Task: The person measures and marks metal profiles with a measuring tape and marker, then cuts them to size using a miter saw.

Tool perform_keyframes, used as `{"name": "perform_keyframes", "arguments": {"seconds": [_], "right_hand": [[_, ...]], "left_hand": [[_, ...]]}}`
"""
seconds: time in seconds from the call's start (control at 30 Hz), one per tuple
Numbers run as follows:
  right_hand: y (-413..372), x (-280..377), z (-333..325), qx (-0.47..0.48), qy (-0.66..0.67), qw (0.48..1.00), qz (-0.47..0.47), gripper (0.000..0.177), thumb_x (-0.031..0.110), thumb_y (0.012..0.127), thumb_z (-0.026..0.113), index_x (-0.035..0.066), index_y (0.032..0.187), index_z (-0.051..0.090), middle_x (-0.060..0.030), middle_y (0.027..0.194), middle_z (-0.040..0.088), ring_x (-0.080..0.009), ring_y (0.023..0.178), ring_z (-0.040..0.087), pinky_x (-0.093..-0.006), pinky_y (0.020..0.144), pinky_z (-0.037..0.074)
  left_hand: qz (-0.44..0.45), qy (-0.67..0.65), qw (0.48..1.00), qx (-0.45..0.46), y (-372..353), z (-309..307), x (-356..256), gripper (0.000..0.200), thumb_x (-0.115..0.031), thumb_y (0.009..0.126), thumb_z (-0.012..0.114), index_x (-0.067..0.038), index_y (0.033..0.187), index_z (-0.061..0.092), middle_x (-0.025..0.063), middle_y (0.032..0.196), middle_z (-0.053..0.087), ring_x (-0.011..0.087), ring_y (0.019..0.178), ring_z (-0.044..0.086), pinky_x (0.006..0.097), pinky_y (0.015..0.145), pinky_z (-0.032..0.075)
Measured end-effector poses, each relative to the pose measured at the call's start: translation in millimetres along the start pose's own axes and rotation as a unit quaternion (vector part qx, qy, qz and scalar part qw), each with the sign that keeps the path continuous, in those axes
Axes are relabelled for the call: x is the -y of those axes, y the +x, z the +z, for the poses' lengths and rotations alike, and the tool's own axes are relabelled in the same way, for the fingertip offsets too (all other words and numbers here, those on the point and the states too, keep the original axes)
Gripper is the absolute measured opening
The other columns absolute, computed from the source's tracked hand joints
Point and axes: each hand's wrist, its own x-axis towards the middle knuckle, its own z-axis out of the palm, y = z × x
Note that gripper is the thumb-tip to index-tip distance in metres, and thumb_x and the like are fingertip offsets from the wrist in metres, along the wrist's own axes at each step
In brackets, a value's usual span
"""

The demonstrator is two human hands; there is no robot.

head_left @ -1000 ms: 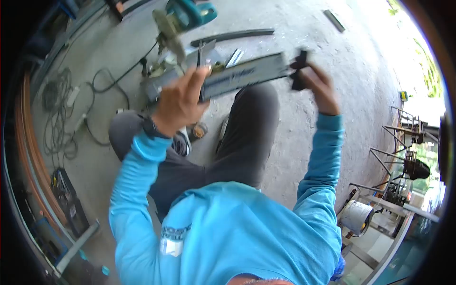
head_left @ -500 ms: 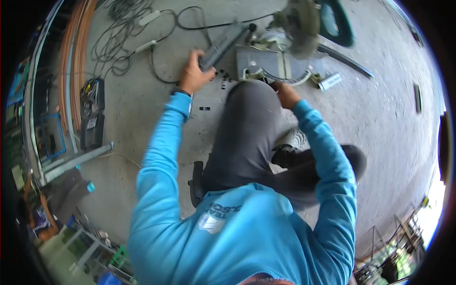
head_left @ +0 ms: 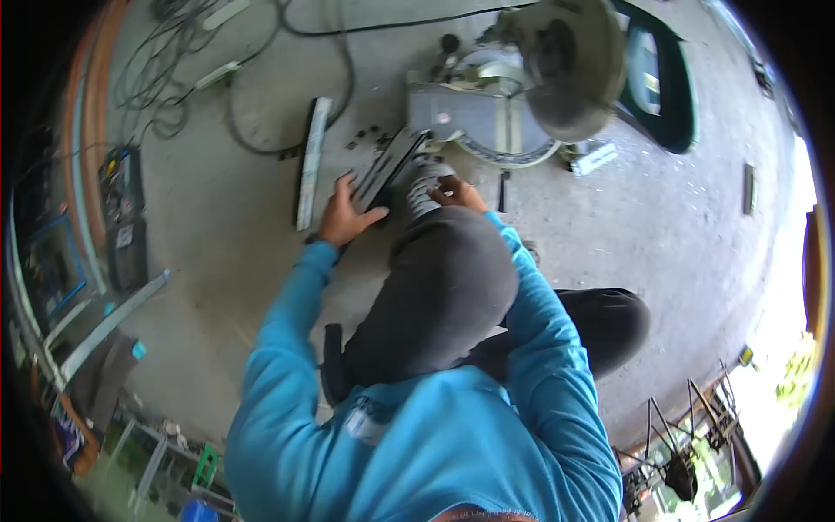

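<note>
My left hand (head_left: 344, 216) grips a dark, slim metal profile (head_left: 389, 171) between thumb and fingers; it slants up toward the saw base. Close to the raised knee, my right hand (head_left: 459, 193) has its fingers curled beside a striped shoe (head_left: 424, 189). What those fingers hold, if anything, is hidden. Left of my left hand, a dark strip with a pale face (head_left: 313, 163) lies on the concrete. A mitre saw (head_left: 470, 113), with a round guard and green handle (head_left: 683, 96), stands in front of both hands.
Small black pieces (head_left: 369, 136) are scattered left of the saw. Cables with white connectors (head_left: 217, 76) coil at the upper left. An open tool case (head_left: 128, 217) and long brown bars (head_left: 80, 113) lie farther left. Right of the saw are a pale labelled piece (head_left: 594, 159) and a short bar (head_left: 750, 189).
The camera view has shifted. My left hand has come back from the far side, nearer the knee. A pale-faced strip now lies on the floor to its left. My right hand has moved left, beside the shoe.
</note>
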Motion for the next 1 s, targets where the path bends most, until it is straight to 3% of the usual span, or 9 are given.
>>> {"name": "perform_keyframes", "arguments": {"seconds": [0.17, 0.3, 0.47, 0.57, 0.6, 0.73, 0.83, 0.93, 1.0], "right_hand": [[-61, 28, -77, 0.061, -0.212, 0.975, -0.012, 0.065, 0.05, 0.095, 0.068, 0.001, 0.137, 0.06, -0.026, 0.126, 0.068, -0.0419, 0.118, 0.065, -0.047, 0.1, 0.052], [-116, 98, -159, 0.134, -0.19, 0.969, -0.081, 0.062, 0.045, 0.097, 0.069, 0.001, 0.139, 0.058, -0.0237, 0.125, 0.068, -0.0406, 0.117, 0.065, -0.046, 0.099, 0.053], [-180, 195, -270, -0.003, -0.049, 0.996, -0.074, 0.046, 0.014, 0.094, 0.077, 0.001, 0.135, 0.061, -0.0132, 0.119, 0.073, -0.0213, 0.11, 0.07, -0.0358, 0.093, 0.055], [-204, 206, -322, -0.151, 0.004, 0.978, -0.146, 0.037, 0.002, 0.098, 0.067, 0.0, 0.135, 0.061, -0.0083, 0.118, 0.07, -0.0158, 0.107, 0.068, -0.0304, 0.092, 0.054], [-205, 207, -328, -0.239, 0.08, 0.953, -0.165, 0.035, 0.002, 0.099, 0.065, 0.0, 0.134, 0.062, -0.0089, 0.12, 0.07, -0.0163, 0.106, 0.068, -0.0296, 0.092, 0.054], [-169, 226, -362, -0.428, -0.184, 0.85, -0.247, 0.051, 0.013, 0.1, 0.071, 0.004, 0.146, 0.05, -0.018, 0.143, 0.057, -0.0286, 0.126, 0.061, -0.0379, 0.101, 0.054], [-130, 224, -381, -0.44, -0.185, 0.849, -0.227, 0.059, 0.021, 0.097, 0.076, 0.004, 0.147, 0.049, -0.017, 0.149, 0.052, -0.0305, 0.133, 0.056, -0.038, 0.101, 0.054], [-90, 218, -390, -0.409, -0.137, 0.887, -0.165, 0.071, 0.03, 0.099, 0.074, -0.001, 0.152, 0.04, -0.0221, 0.148, 0.052, -0.0291, 0.131, 0.058, -0.0379, 0.106, 0.05], [-63, 196, -408, -0.399, -0.209, 0.877, -0.167, 0.072, 0.036, 0.098, 0.075, -0.003, 0.148, 0.042, -0.0212, 0.138, 0.057, -0.0267, 0.12, 0.062, -0.0365, 0.095, 0.054]], "left_hand": [[0.063, 0.131, 0.981, 0.129, 54, -41, -82, 0.078, -0.047, 0.085, 0.08, 0.006, 0.135, 0.054, 0.0316, 0.134, 0.06, 0.0465, 0.126, 0.059, 0.0453, 0.105, 0.049], [0.152, 0.269, 0.931, 0.194, 164, -18, -47, 0.098, -0.051, 0.075, 0.086, 0.006, 0.144, 0.046, 0.0317, 0.138, 0.058, 0.0465, 0.126, 0.058, 0.0467, 0.106, 0.048], [0.074, 0.329, 0.909, 0.247, 269, -3, -28, 0.113, -0.06, 0.06, 0.093, 0.009, 0.138, 0.049, 0.0308, 0.126, 0.064, 0.0443, 0.119, 0.062, 0.0456, 0.103, 0.05], [0.045, 0.337, 0.904, 0.261, 291, -7, -32, 0.115, -0.064, 0.055, 0.093, 0.01, 0.133, 0.053, 0.0312, 0.125, 0.066, 0.0431, 0.118, 0.064, 0.0454, 0.1, 0.051], [0.039, 0.336, 0.905, 0.259, 294, -10, -30, 0.113, -0.064, 0.056, 0.093, 0.01, 0.133, 0.054, 0.0308, 0.125, 0.066, 0.0428, 0.118, 0.065, 0.0453, 0.1, 0.051], [0.029, 0.314, 0.886, 0.341, 300, -1, -43, 0.102, -0.061, 0.06, 0.093, 0.005, 0.13, 0.062, 0.0276, 0.128, 0.068, 0.0391, 0.116, 0.066, 0.0431, 0.1, 0.051], [0.028, 0.258, 0.878, 0.402, 302, 15, -60, 0.095, -0.06, 0.061, 0.094, -0.001, 0.131, 0.067, 0.0231, 0.132, 0.068, 0.0364, 0.118, 0.066, 0.0417, 0.102, 0.051], [0.004, 0.216, 0.918, 0.333, 302, 13, -72, 0.1, -0.068, 0.062, 0.09, -0.002, 0.133, 0.066, 0.0219, 0.133, 0.068, 0.0376, 0.122, 0.065, 0.0419, 0.105, 0.05], [-0.065, 0.306, 0.887, 0.338, 325, 31, -47, 0.103, -0.073, 0.063, 0.087, -0.002, 0.134, 0.066, 0.0228, 0.133, 0.068, 0.0387, 0.124, 0.064, 0.0422, 0.107, 0.049]]}}
